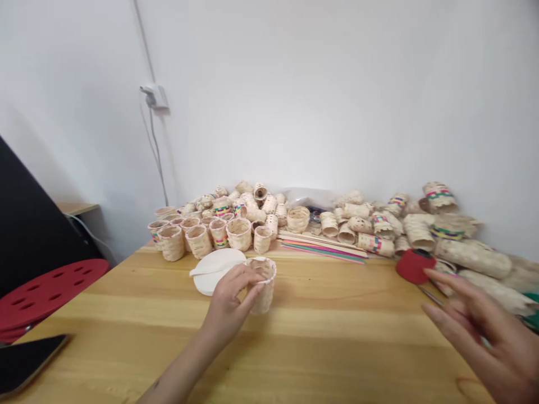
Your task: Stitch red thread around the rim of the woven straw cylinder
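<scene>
My left hand (236,289) pinches the near left rim of a small woven cup (264,300), which is upright over the wooden table. Just behind that hand lies a white round disc (219,261) with a pale strip across it. On the right side, my right hand (475,320) is slightly blurred, its thumb and index finger spread apart with nothing between the tips. Those fingertips are nearest a red and black object (416,266) and a thin metal tool (430,295) on the table.
Several woven cups (172,242) stand at the back left. Colored strips (324,251) lie at the back middle. Woven tubes (474,257) are piled along the wall. A black flat object (31,359) rests at the left edge, near a red stool (53,289).
</scene>
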`<state>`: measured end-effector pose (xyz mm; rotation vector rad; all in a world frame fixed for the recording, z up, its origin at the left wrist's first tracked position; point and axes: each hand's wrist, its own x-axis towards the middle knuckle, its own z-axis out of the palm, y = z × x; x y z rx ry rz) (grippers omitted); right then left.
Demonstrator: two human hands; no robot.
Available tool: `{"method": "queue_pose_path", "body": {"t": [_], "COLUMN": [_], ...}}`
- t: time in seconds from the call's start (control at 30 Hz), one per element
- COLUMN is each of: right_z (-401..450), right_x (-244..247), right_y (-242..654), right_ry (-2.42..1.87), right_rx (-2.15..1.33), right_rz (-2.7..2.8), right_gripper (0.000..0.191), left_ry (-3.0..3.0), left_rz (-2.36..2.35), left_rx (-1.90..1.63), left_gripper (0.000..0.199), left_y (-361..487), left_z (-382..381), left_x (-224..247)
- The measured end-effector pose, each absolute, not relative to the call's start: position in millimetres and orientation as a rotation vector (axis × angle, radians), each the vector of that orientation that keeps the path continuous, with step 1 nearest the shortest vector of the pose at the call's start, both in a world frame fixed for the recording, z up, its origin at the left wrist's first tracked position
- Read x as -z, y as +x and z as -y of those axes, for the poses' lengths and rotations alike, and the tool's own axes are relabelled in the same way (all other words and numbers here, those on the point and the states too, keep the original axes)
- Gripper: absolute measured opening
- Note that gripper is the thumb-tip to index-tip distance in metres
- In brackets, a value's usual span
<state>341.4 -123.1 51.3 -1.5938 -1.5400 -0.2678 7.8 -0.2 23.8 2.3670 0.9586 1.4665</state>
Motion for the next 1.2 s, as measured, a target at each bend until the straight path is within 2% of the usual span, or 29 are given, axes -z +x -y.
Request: {"method": "queue_pose_path", "body": {"t": [0.03,0.13,0.2,0.27,0.33,0.43,0.6,0.73,0.83,0.93,1.2], "right_z": [119.4,105.5,93.3,79.7,66.4,51.6,44.6,45.8,46.9,47.5,44.5], "right_x": [-60.7,-78.1,-80.9,-78.9,-73.1,-57.3,-24.9,-16.7,-20.0,-24.6,-26.4], "right_y": [333.3,297.8,273.1,254.0,241.9,233.2,227.8,226.6,227.0,227.4,233.2], "right_ry": [-1.591,-1.501,-1.389,-1.302,-1.225,-1.156,-1.124,-0.956,-0.881,-0.850,-0.871], "right_rx": [0.273,0.230,0.182,0.043,-0.081,-0.127,-0.210,-0.222,-0.180,-0.083,0.081], "right_rz": [1.591,1.779,1.893,1.958,1.987,1.992,1.948,1.952,1.963,1.958,2.012], "right_gripper": [0.051,0.038,0.031,0.026,0.018,0.010,0.013,0.017,0.021,0.020,0.019], "left_ry": [2.368,2.360,2.346,2.346,2.367,2.434,2.614,2.695,2.667,2.557,2.584], "left_rz": [-0.931,-0.910,-0.905,-0.858,-0.781,-0.726,-0.699,-0.676,-0.723,-0.770,-0.663], "left_rx": [-1.428,-1.323,-1.243,-1.166,-1.119,-1.157,-1.424,-1.529,-1.480,-1.352,-1.179], "left_gripper": [0.010,0.014,0.011,0.007,0.011,0.013,0.007,0.011,0.008,0.012,0.013], "left_y": [9.3,13.1,14.5,15.4,16.0,16.9,17.8,17.9,19.1,20.9,24.2], "left_z": [2.7,9.7,12.6,13.6,13.5,13.4,14.2,13.3,12.9,13.2,15.1], "left_x": [-22.9,-20.6,-20.7,-22.1,-24.0,-25.3,-19.5,-14.6,-15.6,-18.3,-18.8]}}
